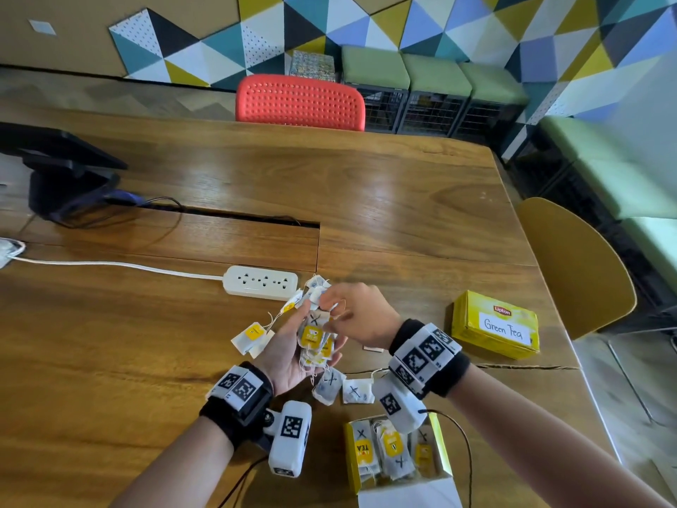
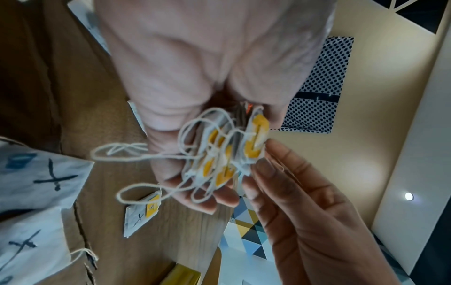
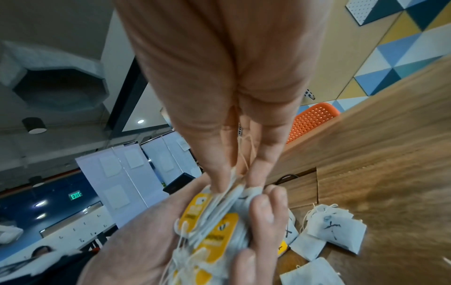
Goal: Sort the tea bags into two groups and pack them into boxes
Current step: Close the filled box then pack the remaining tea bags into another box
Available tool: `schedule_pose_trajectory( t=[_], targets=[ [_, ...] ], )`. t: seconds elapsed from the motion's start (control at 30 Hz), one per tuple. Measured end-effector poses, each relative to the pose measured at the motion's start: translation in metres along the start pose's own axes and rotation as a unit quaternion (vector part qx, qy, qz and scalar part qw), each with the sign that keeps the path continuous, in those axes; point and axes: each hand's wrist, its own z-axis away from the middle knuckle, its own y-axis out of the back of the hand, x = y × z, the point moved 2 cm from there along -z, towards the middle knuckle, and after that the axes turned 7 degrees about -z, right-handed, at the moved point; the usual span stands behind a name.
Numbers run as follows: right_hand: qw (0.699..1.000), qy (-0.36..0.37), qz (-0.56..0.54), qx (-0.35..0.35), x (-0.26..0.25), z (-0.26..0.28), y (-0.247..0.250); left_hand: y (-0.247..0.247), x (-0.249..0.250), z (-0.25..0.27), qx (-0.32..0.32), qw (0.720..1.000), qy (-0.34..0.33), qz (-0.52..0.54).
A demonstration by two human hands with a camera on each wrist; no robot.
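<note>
My left hand (image 1: 318,341) is palm up and grips a bundle of tea bags (image 1: 310,334) with yellow tags; its fingers curl round the bundle (image 2: 227,154). My right hand (image 1: 324,300) is at the bundle's far end, where thumb and forefinger pinch the white strings (image 3: 238,173). An open yellow box (image 1: 351,460) near me holds several X-marked tea bags. A shut Lipton box labelled "Green Tea" (image 1: 494,324) lies to the right. Loose tea bags lie on the table: one to the left (image 1: 252,337), two below my hands (image 1: 329,384), and a small heap behind them (image 1: 315,284).
A white power strip (image 1: 260,282) with its cable lies just beyond my hands. At the far left a black monitor stand (image 1: 66,177) sits beside a cable slot (image 1: 234,216). A red chair (image 1: 300,102) and a yellow chair (image 1: 575,269) stand at the table's edges.
</note>
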Motion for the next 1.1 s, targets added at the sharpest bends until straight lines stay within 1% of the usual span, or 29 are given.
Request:
schedule_pose_trajectory(
  t=[0.1, 0.17, 0.27, 0.3, 0.33, 0.37, 0.43, 0.47, 0.53, 0.63, 0.7, 0.77, 0.83, 0.87, 0.93, 1.0, 1.03, 1.1],
  targets=[
    [1.0, 0.012, -0.013, -0.008, 0.003, 0.001, -0.002, -0.001, 0.0, -0.001, -0.006, 1.0, -0.01, -0.011],
    [1.0, 0.021, -0.023, -0.004, 0.004, 0.002, -0.003, -0.003, -0.001, 0.0, -0.026, 0.999, -0.015, -0.015],
    [0.999, 0.001, -0.032, 0.035, 0.009, 0.0, -0.001, -0.003, -0.002, 0.001, -0.051, 0.998, -0.013, -0.018],
    [0.999, -0.009, -0.028, 0.024, 0.01, -0.001, 0.001, -0.004, -0.001, 0.002, -0.063, 0.998, -0.013, -0.027],
    [1.0, -0.016, -0.02, -0.011, 0.011, -0.001, 0.001, -0.003, -0.001, 0.002, -0.081, 0.996, -0.013, -0.038],
    [0.998, -0.017, -0.006, -0.059, 0.011, 0.0, 0.001, -0.002, -0.002, 0.003, -0.101, 0.994, -0.007, -0.048],
    [0.988, -0.025, 0.026, -0.151, 0.009, 0.004, -0.001, 0.002, -0.003, 0.004, -0.148, 0.985, 0.009, -0.091],
    [0.983, -0.034, 0.029, -0.179, 0.008, 0.008, -0.002, 0.005, -0.004, 0.003, -0.163, 0.979, 0.018, -0.124],
    [0.978, -0.057, 0.016, -0.201, 0.008, 0.014, -0.002, 0.008, -0.004, 0.001, -0.165, 0.967, 0.039, -0.191],
    [0.981, -0.072, -0.009, -0.18, 0.011, 0.021, -0.006, 0.004, -0.004, -0.002, -0.138, 0.962, 0.06, -0.226],
    [0.982, -0.078, -0.013, -0.173, 0.014, 0.025, -0.009, 0.0, -0.005, -0.003, -0.12, 0.96, 0.062, -0.244],
    [0.984, -0.072, -0.023, -0.162, 0.019, 0.031, -0.01, -0.008, -0.005, -0.002, -0.136, 0.951, 0.063, -0.269],
    [0.988, -0.056, -0.035, -0.141, 0.023, 0.04, -0.007, -0.018, -0.004, 0.003, -0.158, 0.931, 0.053, -0.326],
    [0.99, -0.057, -0.042, -0.126, 0.026, 0.045, -0.005, -0.021, -0.003, 0.005, -0.159, 0.918, 0.046, -0.36],
    [0.989, -0.094, -0.084, -0.08, 0.037, 0.055, 0.001, -0.027, -0.001, 0.008, -0.145, 0.897, 0.013, -0.417],
    [0.974, -0.152, -0.166, -0.006, 0.051, 0.068, 0.006, -0.03, -0.001, 0.008, -0.143, 0.894, -0.024, -0.425],
    [0.96, -0.177, -0.216, 0.031, 0.056, 0.076, 0.007, -0.033, -0.002, 0.008, -0.141, 0.897, -0.036, -0.418],
    [0.929, -0.205, -0.298, 0.08, 0.064, 0.094, 0.005, -0.04, -0.008, 0.006, -0.121, 0.9, -0.051, -0.416]
  ],
)
